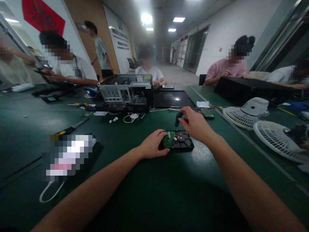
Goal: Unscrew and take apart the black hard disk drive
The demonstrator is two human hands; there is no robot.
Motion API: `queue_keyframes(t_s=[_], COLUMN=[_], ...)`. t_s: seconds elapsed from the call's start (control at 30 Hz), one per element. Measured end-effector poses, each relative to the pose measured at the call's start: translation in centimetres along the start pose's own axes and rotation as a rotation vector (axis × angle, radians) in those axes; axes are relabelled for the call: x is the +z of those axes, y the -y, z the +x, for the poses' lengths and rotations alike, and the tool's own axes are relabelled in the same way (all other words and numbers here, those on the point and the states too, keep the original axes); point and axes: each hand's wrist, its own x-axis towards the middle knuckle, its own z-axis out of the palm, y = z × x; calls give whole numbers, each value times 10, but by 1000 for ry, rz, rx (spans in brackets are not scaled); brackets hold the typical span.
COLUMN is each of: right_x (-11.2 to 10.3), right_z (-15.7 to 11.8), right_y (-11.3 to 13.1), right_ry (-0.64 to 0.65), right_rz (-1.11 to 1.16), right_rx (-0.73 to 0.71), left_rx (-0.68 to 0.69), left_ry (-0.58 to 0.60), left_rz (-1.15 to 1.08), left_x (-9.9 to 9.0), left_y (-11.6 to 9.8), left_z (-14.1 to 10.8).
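A black hard drive (pixel 184 141) with a green circuit board (pixel 169 138) at its left end lies on the dark green table (pixel 135 190). My left hand (pixel 154 144) grips the drive's left end, thumb at the near edge and fingers at the far one. A small dark green screwdriver (pixel 177 120) stands nearly upright in the fingers of my right hand (pixel 195 124). Its tip is at the far edge of the drive, near the board; the exact contact point is too small to make out.
Behind the drive stand an open computer case (pixel 125 95), a dark flat panel (pixel 172 99) and another circuit board (pixel 207 113). White fan parts (pixel 277 138) lie right. A yellow-black screwdriver (pixel 66 130) and a pixelated object (pixel 70 156) lie left. Several people are around the table.
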Motion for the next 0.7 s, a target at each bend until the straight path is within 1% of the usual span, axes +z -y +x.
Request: queue_keyframes(t_s=[0.13, 0.27, 0.53, 0.7], right_x=[1, 0, -4, -3], right_z=[0, 0, 0, 1], right_y=[0, 0, 1, 0], right_ry=[-18, -8, 11, 7], right_rz=[26, 19, -35, -10], right_rx=[5, 10, -44, -20], left_rx=[4, 13, 15, 10], left_ry=[-8, -5, -16, -4], left_rz=[-9, -5, 6, 3], left_x=[0, 0, 0, -1], left_y=[0, 0, 0, 0], left_z=[0, 0, -1, -1])
